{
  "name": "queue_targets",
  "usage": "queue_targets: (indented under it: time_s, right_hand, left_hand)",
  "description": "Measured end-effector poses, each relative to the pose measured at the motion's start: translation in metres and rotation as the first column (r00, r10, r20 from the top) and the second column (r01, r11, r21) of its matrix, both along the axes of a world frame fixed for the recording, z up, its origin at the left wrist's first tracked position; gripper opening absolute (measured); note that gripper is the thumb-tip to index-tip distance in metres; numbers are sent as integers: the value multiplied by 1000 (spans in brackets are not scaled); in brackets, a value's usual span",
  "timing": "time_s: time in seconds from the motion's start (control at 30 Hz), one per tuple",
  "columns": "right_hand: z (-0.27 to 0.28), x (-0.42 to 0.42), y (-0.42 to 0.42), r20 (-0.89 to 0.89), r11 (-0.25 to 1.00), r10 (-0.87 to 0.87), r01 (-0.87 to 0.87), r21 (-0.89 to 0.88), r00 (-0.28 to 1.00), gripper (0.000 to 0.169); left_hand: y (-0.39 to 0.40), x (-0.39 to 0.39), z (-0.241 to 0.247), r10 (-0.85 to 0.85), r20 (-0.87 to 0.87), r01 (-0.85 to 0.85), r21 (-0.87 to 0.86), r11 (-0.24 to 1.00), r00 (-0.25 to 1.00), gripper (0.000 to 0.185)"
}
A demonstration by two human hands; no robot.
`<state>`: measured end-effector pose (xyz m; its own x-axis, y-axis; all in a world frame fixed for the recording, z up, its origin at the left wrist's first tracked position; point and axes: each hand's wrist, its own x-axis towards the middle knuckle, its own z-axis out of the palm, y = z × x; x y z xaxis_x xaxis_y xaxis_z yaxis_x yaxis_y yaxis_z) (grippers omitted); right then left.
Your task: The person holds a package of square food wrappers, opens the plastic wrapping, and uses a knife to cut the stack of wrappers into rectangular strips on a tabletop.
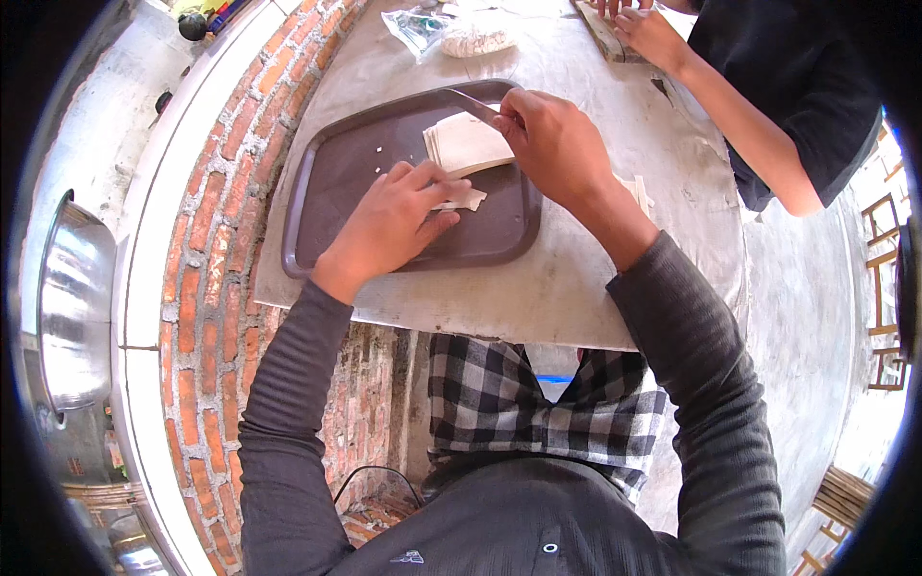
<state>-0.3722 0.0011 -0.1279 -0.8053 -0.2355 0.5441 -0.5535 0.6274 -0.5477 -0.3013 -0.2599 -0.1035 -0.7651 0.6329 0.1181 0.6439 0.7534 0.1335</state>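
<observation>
My right hand (558,147) grips a knife (472,106), its blade pointing left over the far side of a brown plastic tray (338,216). Beneath the blade lies a stack of thin, pale sheets (468,144), apparently dough, at the tray's right side. My left hand (403,216) is low over the tray's middle, its fingers slightly blurred. Between its thumb and fingertips shows a torn pale scrap (472,199); whether the fingers pinch it or only rest by it is unclear. Tiny white bits (378,171) dot the tray to the left.
The tray sits on a cloth-covered table (490,306) beside a brick wall (216,266). Pale strips (637,194) lie beyond my right wrist. A clear plastic bag (418,32) and a pale lumpy bundle (479,41) are farther back. Another person's hand (648,32) rests near a wooden board (605,36).
</observation>
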Motion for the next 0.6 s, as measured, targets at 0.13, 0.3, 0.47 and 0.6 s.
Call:
queue_targets:
  time_s: [0.13,0.3,0.47,0.6]
  right_hand:
    - [2,0,-3,13,1000,1,-1,-3,1000,20]
    - [1,2,-2,21,1000,-5,5,-3,1000,20]
    - [4,-1,0,22,1000,-15,15,-2,1000,19]
    - [0,-1,-2,5,1000,-6,6,27,1000,18]
  left_hand:
    - [4,4,-12,72,-100,-75,-24,997,992,36]
    - [4,6,-11,93,-158,-91,18,996,983,30]
    - [-4,16,-9,177,-147,-174,36,984,973,25]
    - [-13,22,-15,229,-78,-222,94,971,970,24]
